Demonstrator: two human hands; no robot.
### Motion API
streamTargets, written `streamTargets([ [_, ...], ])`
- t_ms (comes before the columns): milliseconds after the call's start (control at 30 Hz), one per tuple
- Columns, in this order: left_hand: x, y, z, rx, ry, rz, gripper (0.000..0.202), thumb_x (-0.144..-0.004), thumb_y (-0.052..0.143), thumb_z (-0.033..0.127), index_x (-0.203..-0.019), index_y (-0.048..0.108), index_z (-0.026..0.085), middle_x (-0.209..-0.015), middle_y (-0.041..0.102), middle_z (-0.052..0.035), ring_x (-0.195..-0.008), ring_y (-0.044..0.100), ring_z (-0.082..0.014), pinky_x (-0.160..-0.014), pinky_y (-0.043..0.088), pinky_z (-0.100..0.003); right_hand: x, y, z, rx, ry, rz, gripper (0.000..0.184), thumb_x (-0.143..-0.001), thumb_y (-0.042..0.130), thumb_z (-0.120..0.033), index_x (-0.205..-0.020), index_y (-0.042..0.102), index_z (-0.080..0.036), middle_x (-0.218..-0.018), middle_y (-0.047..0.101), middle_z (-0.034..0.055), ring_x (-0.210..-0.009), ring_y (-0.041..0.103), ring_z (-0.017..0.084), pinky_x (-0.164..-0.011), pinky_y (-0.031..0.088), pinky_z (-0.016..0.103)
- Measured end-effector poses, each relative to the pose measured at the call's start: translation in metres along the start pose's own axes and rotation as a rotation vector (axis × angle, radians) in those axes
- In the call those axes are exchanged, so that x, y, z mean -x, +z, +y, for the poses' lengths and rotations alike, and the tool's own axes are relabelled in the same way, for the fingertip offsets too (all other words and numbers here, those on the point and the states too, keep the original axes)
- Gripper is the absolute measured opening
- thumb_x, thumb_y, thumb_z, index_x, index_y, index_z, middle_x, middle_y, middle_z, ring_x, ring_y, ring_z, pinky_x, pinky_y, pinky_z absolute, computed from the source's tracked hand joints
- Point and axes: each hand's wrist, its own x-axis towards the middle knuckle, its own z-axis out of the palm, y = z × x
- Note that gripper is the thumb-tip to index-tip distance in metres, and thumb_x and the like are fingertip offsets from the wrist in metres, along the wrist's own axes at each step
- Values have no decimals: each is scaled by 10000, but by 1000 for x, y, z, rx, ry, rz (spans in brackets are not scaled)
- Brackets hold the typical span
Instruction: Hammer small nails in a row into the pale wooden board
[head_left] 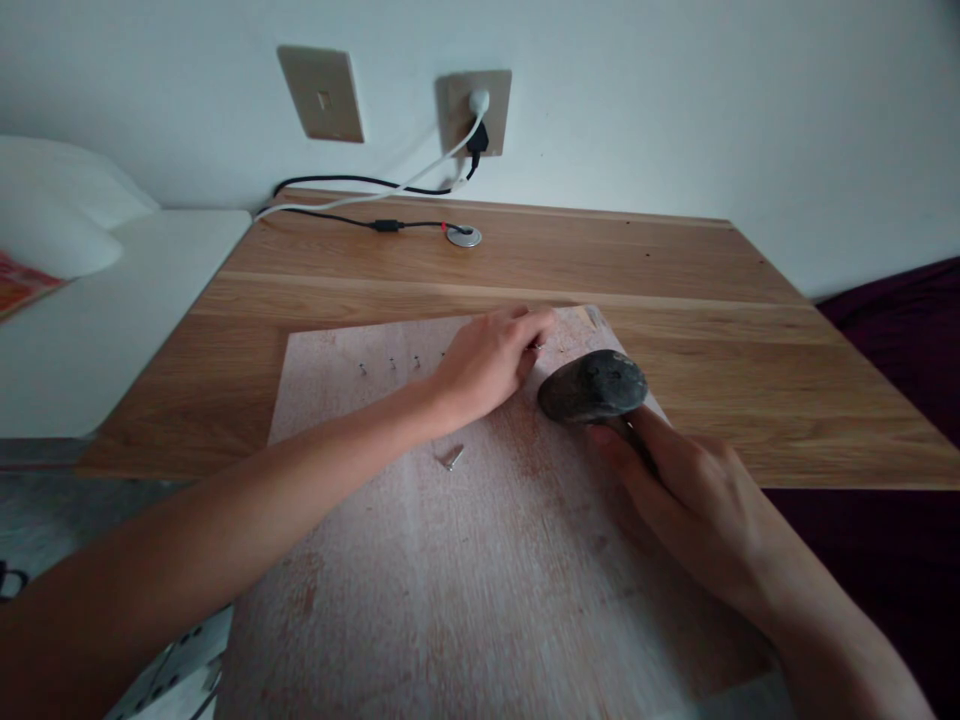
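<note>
A pale pinkish plywood board lies on the wooden desk and overhangs its near edge. My left hand rests on the board's far part, fingers pinched together around a small nail that is barely visible. My right hand grips the handle of a hammer whose dark, worn head hovers just right of my left fingers. Three small nails stand in a row in the board to the left. One loose nail lies flat on the board below my left wrist.
A wall socket holds a white and a black plug, with cables trailing over the desk's back edge to a round metal grommet. A white surface with a pillow is at the left. Dark purple fabric lies at the right.
</note>
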Motion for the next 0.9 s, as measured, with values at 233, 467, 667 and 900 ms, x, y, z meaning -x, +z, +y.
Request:
streamTargets([
  [233,-2,0,-3,57,-1,14,164,-880,572,62,-911,619,217,-934,738,-41,-860,651,-194,-759,450,-326,0,0,0,7,13,-2,320,-1091,467,-453,-922,632,-237,-600,685,6,-510,708,194,-480,371,269],
  [467,-1,1,-2,49,-8,9,160,-890,561,61,-889,628,207,-914,726,-42,-841,643,-196,-739,426,-326,1,0,0,-1,23,-23,364,-1112,453,-488,-924,633,-234,-608,684,19,-518,704,188,-485,395,257],
  [667,-1,4,-5,48,14,32,219,-844,541,20,-889,633,213,-894,731,-31,-834,658,-190,-747,445,-314,1,1,3,13,-12,19,370,-1103,463,-480,-842,584,-248,-550,624,-6,-460,640,165,-475,359,262],
  [900,0,7,-7,34,28,50,255,-852,517,14,-937,667,202,-926,763,-37,-869,688,-187,-772,474,-316,1,2,4,11,-12,10,355,-1113,470,-476,-894,621,-241,-587,664,-5,-506,688,172,-484,369,260],
])
